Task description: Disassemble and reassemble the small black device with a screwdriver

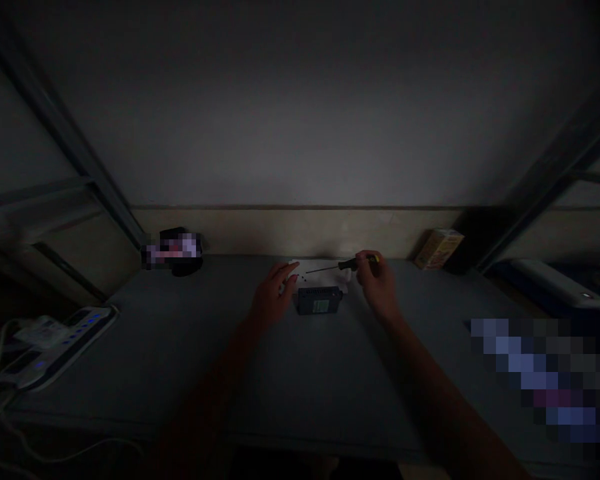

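Observation:
A screwdriver (349, 264) with a dark and yellow handle is gripped in my right hand (377, 280), its thin shaft pointing left. The tip hovers over or rests on a white sheet of paper (320, 273); I cannot tell which. Several tiny dark pieces, perhaps screws (303, 277), lie on the paper near the tip. My left hand (275, 293) is at the paper's left edge, fingers spread and touching it. Just in front of the paper stands a small dark box-shaped device (319, 301) with slots along its top and a pale green label.
A power strip (75, 343) with blue lights and white cables lies at the left. A small carton (437, 249) leans near the wall at the back right. A white device (555, 283) lies on the right. Blurred-out items sit at the back left and right front. The room is dim.

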`<move>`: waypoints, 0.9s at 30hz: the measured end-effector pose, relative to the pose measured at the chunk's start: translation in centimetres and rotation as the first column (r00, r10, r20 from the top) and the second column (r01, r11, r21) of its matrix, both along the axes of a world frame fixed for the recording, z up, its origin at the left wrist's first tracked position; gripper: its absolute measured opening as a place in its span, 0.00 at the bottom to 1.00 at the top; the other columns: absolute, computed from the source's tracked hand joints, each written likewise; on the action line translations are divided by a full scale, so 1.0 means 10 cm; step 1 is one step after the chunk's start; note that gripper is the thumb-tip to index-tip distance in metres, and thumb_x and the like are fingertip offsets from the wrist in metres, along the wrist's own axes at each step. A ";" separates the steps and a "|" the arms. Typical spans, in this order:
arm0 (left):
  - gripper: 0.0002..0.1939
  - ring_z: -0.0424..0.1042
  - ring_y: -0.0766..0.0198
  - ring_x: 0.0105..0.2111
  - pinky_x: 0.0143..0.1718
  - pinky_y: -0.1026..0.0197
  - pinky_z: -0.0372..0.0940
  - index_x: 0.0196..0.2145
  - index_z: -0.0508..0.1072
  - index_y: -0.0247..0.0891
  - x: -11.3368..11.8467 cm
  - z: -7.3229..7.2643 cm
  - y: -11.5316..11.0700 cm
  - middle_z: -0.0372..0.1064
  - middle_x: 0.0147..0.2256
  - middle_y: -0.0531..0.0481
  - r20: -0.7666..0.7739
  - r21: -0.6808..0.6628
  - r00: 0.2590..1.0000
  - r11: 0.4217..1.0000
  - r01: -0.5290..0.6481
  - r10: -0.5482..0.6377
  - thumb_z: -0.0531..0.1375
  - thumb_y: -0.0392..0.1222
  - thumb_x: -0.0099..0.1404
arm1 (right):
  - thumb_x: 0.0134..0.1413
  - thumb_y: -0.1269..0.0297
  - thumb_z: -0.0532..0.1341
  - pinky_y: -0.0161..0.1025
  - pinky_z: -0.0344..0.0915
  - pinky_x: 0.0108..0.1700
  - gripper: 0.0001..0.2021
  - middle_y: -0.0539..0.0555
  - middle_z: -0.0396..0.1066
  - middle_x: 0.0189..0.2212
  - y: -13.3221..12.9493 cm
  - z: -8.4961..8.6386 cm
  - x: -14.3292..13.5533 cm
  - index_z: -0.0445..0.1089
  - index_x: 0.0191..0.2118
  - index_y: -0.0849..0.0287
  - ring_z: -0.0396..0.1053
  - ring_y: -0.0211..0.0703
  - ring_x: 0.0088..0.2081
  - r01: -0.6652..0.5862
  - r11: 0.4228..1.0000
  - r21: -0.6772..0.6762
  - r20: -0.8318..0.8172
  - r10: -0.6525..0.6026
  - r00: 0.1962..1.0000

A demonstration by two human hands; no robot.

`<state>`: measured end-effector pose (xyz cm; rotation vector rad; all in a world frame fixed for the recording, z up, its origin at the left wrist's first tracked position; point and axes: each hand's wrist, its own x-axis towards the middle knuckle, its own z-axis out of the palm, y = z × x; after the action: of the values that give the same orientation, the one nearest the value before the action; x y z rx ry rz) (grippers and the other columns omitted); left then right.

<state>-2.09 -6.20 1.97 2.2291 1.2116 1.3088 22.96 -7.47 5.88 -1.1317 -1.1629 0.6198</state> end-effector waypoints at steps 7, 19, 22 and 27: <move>0.19 0.74 0.59 0.49 0.53 0.58 0.70 0.61 0.71 0.43 0.11 0.09 -0.20 0.71 0.54 0.43 -0.069 -0.048 0.975 0.977 0.209 -0.212 0.57 0.44 0.75 | 0.60 0.47 0.62 0.37 0.59 0.28 0.15 0.47 0.61 0.25 -0.03 0.16 0.42 0.66 0.32 0.54 0.60 0.40 0.27 0.311 0.938 0.151 -0.013 -0.313 0.950; 0.17 0.74 0.57 0.50 0.54 0.53 0.71 0.60 0.74 0.47 0.20 0.00 -0.19 0.74 0.50 0.45 -0.183 -0.012 0.943 0.960 0.280 -0.278 0.58 0.43 0.76 | 0.61 0.57 0.61 0.38 0.60 0.29 0.10 0.46 0.61 0.22 -0.14 0.28 0.29 0.66 0.30 0.54 0.61 0.40 0.26 0.263 0.942 0.209 0.201 -0.305 0.931; 0.17 0.74 0.59 0.48 0.52 0.54 0.71 0.60 0.74 0.47 0.20 -0.02 -0.17 0.75 0.49 0.46 -0.184 0.023 0.943 0.958 0.286 -0.278 0.57 0.43 0.77 | 0.60 0.57 0.61 0.38 0.58 0.28 0.10 0.46 0.61 0.22 -0.16 0.31 0.27 0.65 0.30 0.54 0.60 0.40 0.25 0.246 0.944 0.221 0.228 -0.295 0.928; 0.17 0.74 0.60 0.48 0.52 0.55 0.72 0.60 0.74 0.46 0.19 -0.01 -0.17 0.74 0.49 0.46 -0.190 0.027 0.942 0.957 0.288 -0.278 0.57 0.43 0.77 | 0.60 0.58 0.60 0.38 0.59 0.29 0.09 0.46 0.61 0.22 -0.17 0.31 0.28 0.65 0.30 0.54 0.62 0.40 0.25 0.235 0.950 0.205 0.243 -0.282 0.928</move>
<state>-0.14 -7.95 1.85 2.4976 0.8743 1.0540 25.74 -9.13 8.98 -1.2195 -1.2439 0.1577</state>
